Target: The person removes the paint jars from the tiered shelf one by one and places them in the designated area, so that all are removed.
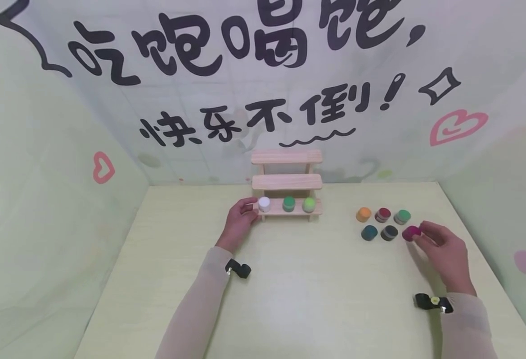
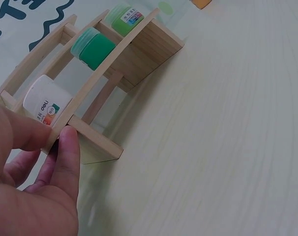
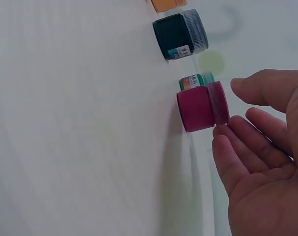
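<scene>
A small three-step wooden rack (image 1: 287, 181) stands at the back of the table. On its lowest step sit a white paint jar (image 2: 46, 101), a green jar (image 2: 93, 48) and a light green jar (image 2: 124, 19). My left hand (image 1: 238, 222) pinches the left end of that step, thumb above and fingers below, beside the white jar. At the right, my right hand (image 1: 447, 252) reaches around a magenta paint jar (image 3: 199, 107) standing on the table. In the right wrist view its thumb (image 3: 257, 87) is spread from the fingers, with a gap between thumb and lid.
Near the magenta jar stand several more paint jars: orange (image 1: 364, 214), dark red (image 1: 383, 215), green (image 1: 402, 216), teal (image 1: 369, 232) and black (image 1: 389, 232). Cloth walls with black lettering (image 1: 263, 114) enclose the pale wooden table (image 1: 308, 289) at back and sides.
</scene>
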Available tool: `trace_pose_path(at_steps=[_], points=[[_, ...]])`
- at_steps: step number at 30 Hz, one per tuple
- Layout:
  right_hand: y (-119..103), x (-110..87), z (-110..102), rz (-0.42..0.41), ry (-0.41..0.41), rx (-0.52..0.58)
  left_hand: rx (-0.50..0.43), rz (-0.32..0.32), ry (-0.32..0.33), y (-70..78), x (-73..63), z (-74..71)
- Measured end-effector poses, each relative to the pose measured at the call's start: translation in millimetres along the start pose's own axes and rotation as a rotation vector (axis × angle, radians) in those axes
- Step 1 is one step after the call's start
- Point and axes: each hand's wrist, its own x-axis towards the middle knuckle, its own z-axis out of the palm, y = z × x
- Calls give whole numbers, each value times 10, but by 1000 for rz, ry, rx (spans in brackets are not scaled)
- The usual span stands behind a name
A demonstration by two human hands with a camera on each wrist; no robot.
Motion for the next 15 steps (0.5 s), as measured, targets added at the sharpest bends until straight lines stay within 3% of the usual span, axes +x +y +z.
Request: trace_pose_path(at_steps=[9,15], points=[[-144,-20,-28,-9,22,128,-3,4,-4,-3,16,8],[-314,-40,17,-29,43,142,-5,-14,16,10,6,22]])
